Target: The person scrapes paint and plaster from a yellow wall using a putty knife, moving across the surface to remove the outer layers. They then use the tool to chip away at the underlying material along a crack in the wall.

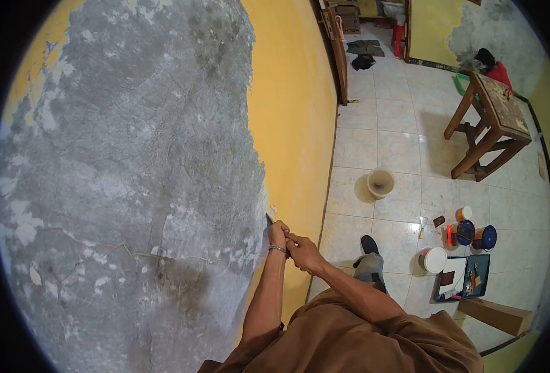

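Observation:
My left hand (279, 235), with a bracelet at its wrist, is closed on a scraper (269, 219) whose dark blade touches the wall at the paint edge. Its handle is mostly hidden in the fingers. My right hand (302, 252) is closed against the left one; whether it also grips the handle is hidden. Bare grey plaster (163, 137) lies to the left of the blade, and yellow paint (290, 112) to its right. A small flake of loosened paint (273, 209) shows just above the blade.
On the tiled floor are a bucket (380, 184), paint containers (461, 232), an open toolbox (477, 276) and a cardboard box (495, 316). A wooden stool (492, 118) stands at the upper right; behind it a person in red (497, 73) is low by the far wall.

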A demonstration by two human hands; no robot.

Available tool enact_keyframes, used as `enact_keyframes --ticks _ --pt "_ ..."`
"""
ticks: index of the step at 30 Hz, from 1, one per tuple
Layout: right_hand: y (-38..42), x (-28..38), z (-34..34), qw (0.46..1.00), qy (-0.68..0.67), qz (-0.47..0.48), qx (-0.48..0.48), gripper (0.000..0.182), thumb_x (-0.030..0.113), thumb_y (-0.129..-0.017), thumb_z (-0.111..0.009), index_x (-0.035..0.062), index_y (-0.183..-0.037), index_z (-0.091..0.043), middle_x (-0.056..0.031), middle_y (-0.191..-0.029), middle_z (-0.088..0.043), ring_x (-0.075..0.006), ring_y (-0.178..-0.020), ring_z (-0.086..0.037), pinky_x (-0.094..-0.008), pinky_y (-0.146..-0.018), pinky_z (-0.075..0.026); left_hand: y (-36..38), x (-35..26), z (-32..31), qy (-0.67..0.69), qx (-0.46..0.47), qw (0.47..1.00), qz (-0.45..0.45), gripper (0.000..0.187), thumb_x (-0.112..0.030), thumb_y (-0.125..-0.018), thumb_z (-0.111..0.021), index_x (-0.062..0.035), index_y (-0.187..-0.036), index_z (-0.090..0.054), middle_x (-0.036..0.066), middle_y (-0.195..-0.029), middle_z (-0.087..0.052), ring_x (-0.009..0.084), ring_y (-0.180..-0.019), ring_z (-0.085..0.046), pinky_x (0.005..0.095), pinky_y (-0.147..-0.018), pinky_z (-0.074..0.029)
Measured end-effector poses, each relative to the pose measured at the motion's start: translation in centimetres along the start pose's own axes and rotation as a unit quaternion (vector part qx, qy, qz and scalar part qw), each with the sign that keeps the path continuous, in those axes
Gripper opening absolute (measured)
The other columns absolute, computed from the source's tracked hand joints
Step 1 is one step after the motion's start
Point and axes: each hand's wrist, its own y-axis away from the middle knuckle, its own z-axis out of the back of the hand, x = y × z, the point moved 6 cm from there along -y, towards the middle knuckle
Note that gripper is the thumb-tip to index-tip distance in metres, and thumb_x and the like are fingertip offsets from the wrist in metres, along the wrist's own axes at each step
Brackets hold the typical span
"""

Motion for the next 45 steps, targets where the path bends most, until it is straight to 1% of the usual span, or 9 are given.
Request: enact_keyframes --ticks 7,16,18,30,34,36,37,40,45 --pt "-2.7 0.9 0.6 0.997 -0.030 -0.024 -0.063 0.040 0.022 -0.095 -0.037 0.0079 -0.131 -0.048 -0.0024 -0.060 -0.048 -0.0090 -0.039 -0.039 -0.0258 -0.034 -0.032 -2.9 -0.2 -0.6 -0.049 0.006 0.996 0.073 0.024 -0.022 -0.071 -0.050 -0.0092 -0.053 -0.043 0.005 -0.050 -0.045 0.0148 -0.040 -0.038 0.0294 -0.037 -0.028" --pt "0.0 -1.7 0.0 0.999 -0.008 -0.018 -0.048 0.043 0.026 -0.093 -0.040 0.0119 -0.133 -0.048 -0.0060 -0.063 -0.053 -0.0130 -0.045 -0.048 -0.0281 -0.039 -0.039 4.0 0.2 -2.3 0.113 -0.008 0.984 0.138 0.022 -0.020 -0.076 -0.056 -0.0091 -0.066 -0.040 0.009 -0.058 -0.046 0.0232 -0.056 -0.054 0.0385 -0.060 -0.051" --pt "0.4 -1.6 -0.9 0.999 0.001 -0.032 -0.034 0.044 0.028 -0.093 -0.041 0.0137 -0.134 -0.047 -0.0062 -0.063 -0.054 -0.0130 -0.046 -0.048 -0.0280 -0.041 -0.040 4.0 0.5 -1.1 0.110 0.013 0.984 0.141 0.019 -0.018 -0.075 -0.055 -0.0038 -0.081 -0.044 0.009 -0.067 -0.047 0.0240 -0.060 -0.055 0.0403 -0.056 -0.050" --pt "-2.0 -1.1 0.4 0.996 -0.020 -0.057 -0.066 0.038 0.032 -0.095 -0.037 0.0057 -0.115 -0.055 -0.0043 -0.055 -0.050 -0.0138 -0.040 -0.047 -0.0290 -0.037 -0.039 -0.1 0.1 -1.7 -0.024 0.027 0.999 0.034 0.022 -0.013 -0.069 -0.046 -0.0082 -0.050 -0.034 0.008 -0.047 -0.037 0.0184 -0.039 -0.039 0.0309 -0.040 -0.035" --pt "-0.7 1.1 0.8 0.997 0.008 -0.049 -0.051 0.042 0.029 -0.097 -0.036 0.0055 -0.129 -0.048 -0.0008 -0.055 -0.043 -0.0107 -0.038 -0.041 -0.0271 -0.033 -0.032 0.0 -0.6 -1.7 -0.010 -0.038 0.999 0.017 0.022 -0.011 -0.066 -0.046 -0.0079 -0.048 -0.033 0.007 -0.047 -0.035 0.0192 -0.037 -0.036 0.0330 -0.038 -0.033" --pt "-1.7 0.5 0.6 0.997 0.006 -0.057 -0.047 0.038 0.035 -0.096 -0.036 0.0034 -0.100 -0.057 -0.0045 -0.055 -0.050 -0.0137 -0.039 -0.048 -0.0292 -0.036 -0.038 -0.8 0.0 -1.6 0.026 0.030 0.992 0.119 0.021 -0.011 -0.066 -0.046 -0.0071 -0.049 -0.035 0.008 -0.047 -0.037 0.0172 -0.038 -0.035 0.0322 -0.037 -0.029" --pt "-2.0 -0.1 0.9 0.997 -0.007 -0.056 -0.057 0.036 0.034 -0.095 -0.037 0.0041 -0.099 -0.056 -0.0052 -0.055 -0.051 -0.0139 -0.039 -0.047 -0.0294 -0.036 -0.038 -0.6 -0.2 -2.0 0.003 -0.006 0.999 0.045 0.021 -0.010 -0.065 -0.046 -0.0079 -0.049 -0.033 0.008 -0.047 -0.035 0.0169 -0.038 -0.035 0.0326 -0.037 -0.026" --pt "-0.7 0.0 1.5 0.996 0.037 -0.067 -0.054 0.035 0.033 -0.095 -0.036 0.0044 -0.100 -0.056 -0.0062 -0.056 -0.052 -0.0141 -0.039 -0.048 -0.0292 -0.036 -0.039 -0.7 -0.2 -2.0 -0.096 -0.002 0.995 -0.027 0.024 -0.009 -0.066 -0.046 -0.0090 -0.048 -0.030 0.006 -0.046 -0.032 0.0167 -0.038 -0.033 0.0321 -0.037 -0.027" --pt "-2.5 -0.6 0.7 0.996 0.020 -0.063 -0.061 0.038 0.031 -0.095 -0.036 0.0042 -0.113 -0.056 -0.0067 -0.056 -0.052 -0.0150 -0.039 -0.047 -0.0298 -0.035 -0.037 -3.5 1.6 -0.8 -0.055 0.024 0.998 0.034 0.024 -0.011 -0.067 -0.043 -0.0107 -0.047 -0.030 0.003 -0.044 -0.031 0.0149 -0.036 -0.028 0.0307 -0.036 -0.023"
